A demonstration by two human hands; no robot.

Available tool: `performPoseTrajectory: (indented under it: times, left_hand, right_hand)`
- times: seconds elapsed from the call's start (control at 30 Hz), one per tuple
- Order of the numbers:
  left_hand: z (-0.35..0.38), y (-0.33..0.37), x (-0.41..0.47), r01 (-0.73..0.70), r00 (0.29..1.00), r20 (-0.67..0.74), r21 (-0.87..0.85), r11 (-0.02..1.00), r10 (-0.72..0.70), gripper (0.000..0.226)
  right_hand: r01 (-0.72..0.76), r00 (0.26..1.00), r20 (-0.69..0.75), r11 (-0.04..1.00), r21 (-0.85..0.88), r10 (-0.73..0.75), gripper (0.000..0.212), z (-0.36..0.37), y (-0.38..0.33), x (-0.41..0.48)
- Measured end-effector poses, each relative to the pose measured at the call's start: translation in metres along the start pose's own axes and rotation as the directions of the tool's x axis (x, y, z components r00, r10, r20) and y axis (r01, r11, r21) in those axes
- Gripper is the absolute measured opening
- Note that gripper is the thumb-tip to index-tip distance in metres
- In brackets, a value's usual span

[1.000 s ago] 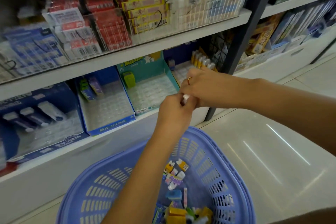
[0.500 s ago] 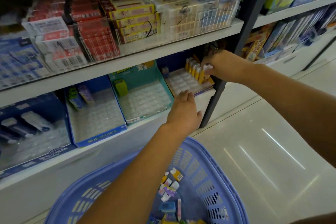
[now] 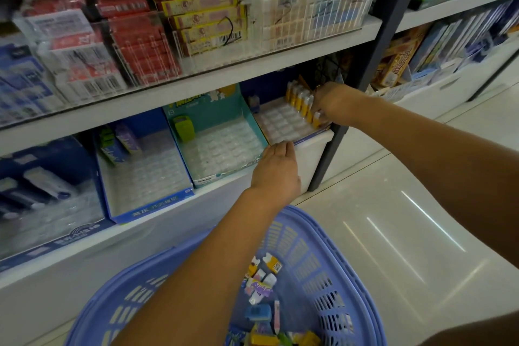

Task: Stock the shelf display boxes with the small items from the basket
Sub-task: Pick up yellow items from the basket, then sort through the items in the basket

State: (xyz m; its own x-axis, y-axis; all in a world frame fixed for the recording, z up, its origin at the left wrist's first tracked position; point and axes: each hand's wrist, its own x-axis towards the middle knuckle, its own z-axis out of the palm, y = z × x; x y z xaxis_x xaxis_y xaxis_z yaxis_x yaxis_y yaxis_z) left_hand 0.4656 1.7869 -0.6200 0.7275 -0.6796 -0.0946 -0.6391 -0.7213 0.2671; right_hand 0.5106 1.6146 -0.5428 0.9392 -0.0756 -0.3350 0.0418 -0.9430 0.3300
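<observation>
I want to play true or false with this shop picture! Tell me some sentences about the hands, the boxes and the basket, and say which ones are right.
1. The teal box has one green item in it. True.
2. The right hand reaches into the teal box. False: it pinches a yellow item at the front end of the yellow row in the rightmost box.
3. The basket holds small items. True.
4. The left hand grips an item. False: its fingers are straight, touch the front edge of the rightmost box and hold nothing.
</observation>
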Motion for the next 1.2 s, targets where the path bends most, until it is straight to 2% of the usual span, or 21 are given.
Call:
performPoseTrajectory:
  times: [0.07,0.2,0.27,0.43,0.53,0.6,0.63,0.7,0.77,0.87,0.93,1.03,1.13,1.2]
  left_hand:
    - [-0.001,0.000,0.000,0.005,1.000,0.008,-0.009,1.000,-0.005,0.073]
    - [-0.005,0.000,0.000,0.016,1.000,0.026,-0.023,1.000,-0.016,0.071]
    - [-0.007,0.000,-0.001,0.013,0.999,0.032,-0.021,1.000,-0.012,0.071]
    - [-0.010,0.000,-0.005,-0.002,0.997,0.072,-0.005,1.000,0.003,0.074]
    - [-0.005,-0.001,-0.026,-0.049,0.998,-0.057,-0.150,0.987,0.041,0.064]
    - [0.006,-0.007,-0.051,-0.065,0.984,-0.179,-0.294,0.953,0.011,0.048]
    - [0.014,-0.013,-0.066,-0.054,0.980,-0.198,-0.339,0.939,-0.015,0.037]
    - [0.039,-0.031,-0.096,0.030,0.988,-0.129,-0.378,0.925,-0.085,0.021]
    - [0.075,-0.059,-0.127,0.199,0.980,0.058,-0.378,0.904,-0.192,0.018]
    - [0.127,-0.100,-0.168,0.440,0.860,0.392,-0.245,0.864,-0.326,0.018]
    - [0.158,-0.126,-0.198,0.506,0.763,0.529,-0.131,0.852,-0.371,0.034]
    - [0.193,-0.148,-0.230,0.581,0.673,0.639,-0.145,0.801,-0.372,0.052]
    - [0.208,-0.152,-0.237,0.543,0.678,0.636,-0.096,0.834,-0.368,0.047]
    - [0.209,-0.150,-0.230,0.511,0.710,0.555,0.018,0.859,-0.434,0.038]
  right_hand:
    - [0.017,1.000,-0.001,0.999,0.029,-0.017,0.033,-0.002,0.001,-0.004]
    - [0.041,0.998,-0.045,0.996,-0.079,-0.044,0.035,0.005,0.007,-0.010]
    - [-0.005,0.999,-0.042,0.992,-0.130,0.000,0.036,0.009,0.002,-0.010]
    - [-0.142,0.989,0.030,0.990,-0.018,0.143,0.051,0.012,-0.012,-0.013]
    - [-0.172,0.985,-0.014,0.984,-0.037,0.171,0.038,0.003,-0.021,-0.023]
    - [-0.188,0.982,-0.037,0.981,-0.040,0.186,0.036,-0.014,-0.030,-0.038]
    - [-0.141,0.988,-0.066,0.989,-0.047,0.138,0.033,-0.022,-0.038,-0.046]
    - [0.050,0.995,-0.085,0.998,-0.045,-0.053,0.030,-0.033,-0.062,-0.060]
    - [0.255,0.964,0.067,0.966,0.044,-0.257,0.039,-0.029,-0.102,-0.073]
    - [0.426,0.804,0.387,0.891,0.156,-0.452,0.040,0.010,-0.163,-0.085]
    - [0.434,0.733,0.472,0.870,0.232,-0.491,0.032,0.053,-0.201,-0.085]
    - [0.373,0.729,0.470,0.865,0.337,-0.498,0.023,0.129,-0.236,-0.083]
    - [0.252,0.760,0.476,0.876,0.411,-0.442,0.023,0.188,-0.254,-0.083]
    - [0.157,0.802,0.459,0.878,0.453,-0.381,0.046,0.212,-0.262,-0.078]
